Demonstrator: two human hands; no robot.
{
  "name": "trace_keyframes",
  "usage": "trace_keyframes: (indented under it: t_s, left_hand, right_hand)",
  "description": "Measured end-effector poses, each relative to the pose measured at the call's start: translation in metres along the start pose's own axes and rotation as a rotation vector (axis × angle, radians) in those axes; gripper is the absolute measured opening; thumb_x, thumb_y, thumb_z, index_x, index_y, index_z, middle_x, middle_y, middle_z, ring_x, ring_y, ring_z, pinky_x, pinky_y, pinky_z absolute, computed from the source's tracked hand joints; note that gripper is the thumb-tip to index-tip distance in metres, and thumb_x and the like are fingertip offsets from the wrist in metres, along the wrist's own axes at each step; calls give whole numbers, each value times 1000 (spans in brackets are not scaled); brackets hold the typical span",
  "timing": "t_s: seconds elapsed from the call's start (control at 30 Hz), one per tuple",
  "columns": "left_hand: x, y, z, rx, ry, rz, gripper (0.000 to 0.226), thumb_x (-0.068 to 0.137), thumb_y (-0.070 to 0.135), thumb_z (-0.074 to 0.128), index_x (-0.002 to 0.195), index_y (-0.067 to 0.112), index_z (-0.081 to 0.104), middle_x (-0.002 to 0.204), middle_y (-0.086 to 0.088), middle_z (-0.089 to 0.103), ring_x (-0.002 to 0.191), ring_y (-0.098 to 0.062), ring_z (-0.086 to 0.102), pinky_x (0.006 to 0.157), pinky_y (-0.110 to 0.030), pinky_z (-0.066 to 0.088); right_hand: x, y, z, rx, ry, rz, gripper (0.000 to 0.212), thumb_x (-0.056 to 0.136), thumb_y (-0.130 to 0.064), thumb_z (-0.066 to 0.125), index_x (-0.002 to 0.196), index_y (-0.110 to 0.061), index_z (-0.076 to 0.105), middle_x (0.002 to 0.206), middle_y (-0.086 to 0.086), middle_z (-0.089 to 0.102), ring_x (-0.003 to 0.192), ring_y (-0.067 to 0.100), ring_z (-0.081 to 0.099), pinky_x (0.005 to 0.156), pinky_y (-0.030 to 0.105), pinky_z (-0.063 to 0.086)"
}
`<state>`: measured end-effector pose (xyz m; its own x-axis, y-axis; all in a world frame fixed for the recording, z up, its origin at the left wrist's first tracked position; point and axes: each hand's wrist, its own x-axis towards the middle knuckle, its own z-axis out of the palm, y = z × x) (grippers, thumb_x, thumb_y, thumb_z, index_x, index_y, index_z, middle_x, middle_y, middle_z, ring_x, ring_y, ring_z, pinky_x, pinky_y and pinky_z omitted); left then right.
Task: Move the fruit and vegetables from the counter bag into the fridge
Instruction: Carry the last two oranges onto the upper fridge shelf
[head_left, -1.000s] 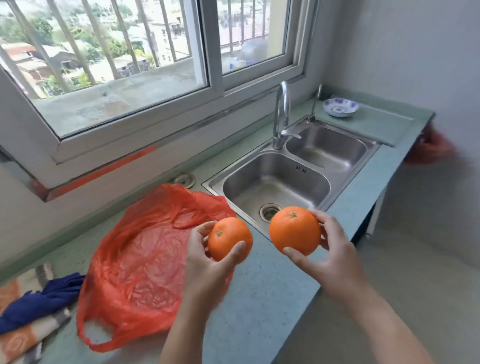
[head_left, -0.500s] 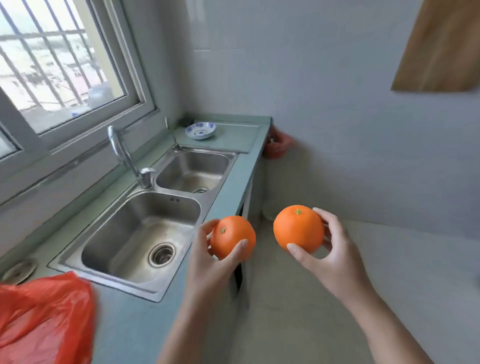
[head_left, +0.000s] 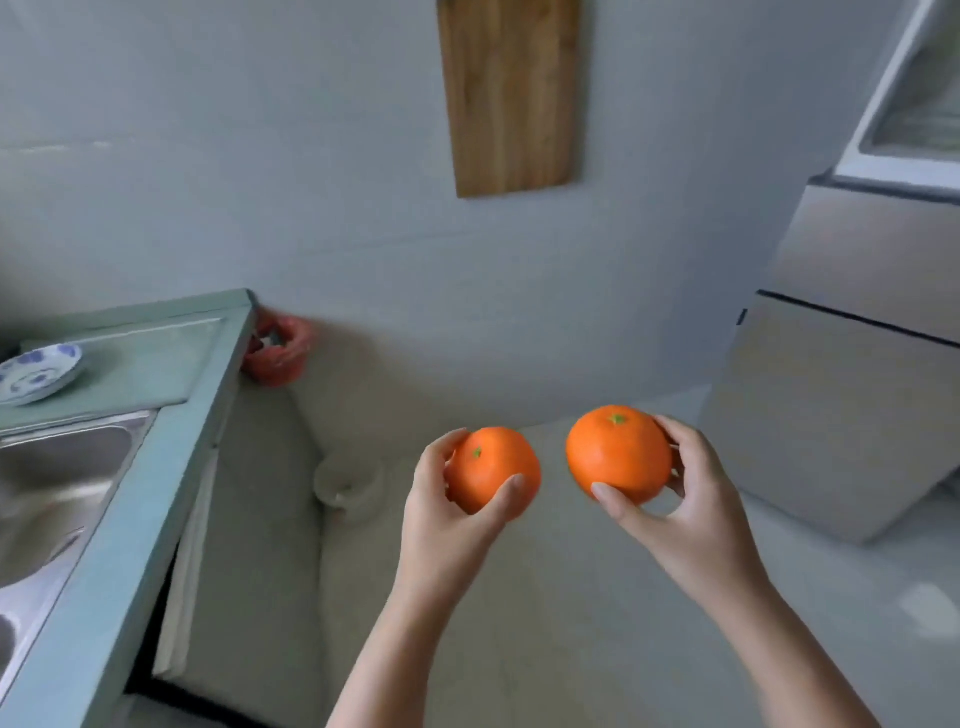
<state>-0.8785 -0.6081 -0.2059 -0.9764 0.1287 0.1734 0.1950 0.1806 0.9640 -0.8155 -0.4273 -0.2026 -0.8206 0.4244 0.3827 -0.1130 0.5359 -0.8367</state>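
Two oranges held at chest height over the floor, clear of the counter and not yet in the fridge. The smaller orange (head_left: 491, 470) sits in the left hand (head_left: 441, 522), thumb curled across its near face and fingers cupped behind it; the larger orange (head_left: 618, 454), green stem scar uppermost, sits in the right hand (head_left: 696, 499), thumb hooked under its front and fingers wrapped round its far side. The fruits lie side by side, close but apart. To the right stands the fridge (head_left: 852, 405), its lower doors closed; its top part at the frame edge may be open, though this cannot be told for certain. To the left runs the counter (head_left: 130, 499) with the sink (head_left: 57, 483) and a blue-patterned dish (head_left: 36, 371); a wooden board (head_left: 511, 93) hangs on the wall beyond. The step in hand appears to be the carry from bag to fridge. The next move probably calls for turning right and, should the compartment prove closed, freeing one hand for the door
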Motion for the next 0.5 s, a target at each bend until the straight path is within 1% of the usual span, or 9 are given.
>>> trace_keyframes:
  t_s: [0.1, 0.2, 0.3, 0.4, 0.5]
  left_hand:
    - [24, 1, 39, 2, -135, 26, 56, 57, 43, 70, 108, 39, 48, 106, 20, 54, 88, 16, 51, 67, -2, 40]
    - [50, 0, 74, -22, -244, 31, 57, 52, 52, 68, 105, 42, 48, 108, 20, 54, 90, 14, 52, 68, -3, 42]
    - [85, -6, 105, -63, -311, 18, 51, 58, 39, 69, 103, 40, 47, 106, 20, 53, 85, 19, 52, 66, -2, 41]
    - [132, -15, 130, -68, -351, 37, 54, 57, 41, 69, 107, 38, 47, 107, 21, 52, 86, 20, 51, 66, 0, 40]
    - [188, -20, 150, -69, -387, 75, 56, 60, 38, 67, 112, 34, 47, 106, 22, 51, 85, 21, 50, 65, 1, 39]
  right_hand:
    - [14, 24, -20, -22, 91, 67, 68, 52, -58, 65, 113, -43, 41, 113, -22, 50, 101, 6, 55, 80, 18, 41]
    - [28, 48, -33, -51, 173, 129, 71, 52, -58, 65, 116, -38, 42, 114, -16, 51, 101, 11, 56, 82, 24, 44]
    - [53, 67, -36, -80, 224, 168, 72, 52, -59, 66, 117, -37, 42, 116, -16, 50, 103, 12, 55, 82, 29, 47]
    - [90, 82, -32, -88, 253, 190, 70, 52, -58, 67, 115, -40, 41, 116, -26, 46, 103, 6, 54, 81, 25, 46]
    - [137, 97, -25, -85, 303, 224, 69, 54, -49, 73, 115, -41, 41, 115, -27, 45, 103, 3, 53, 80, 21, 44]
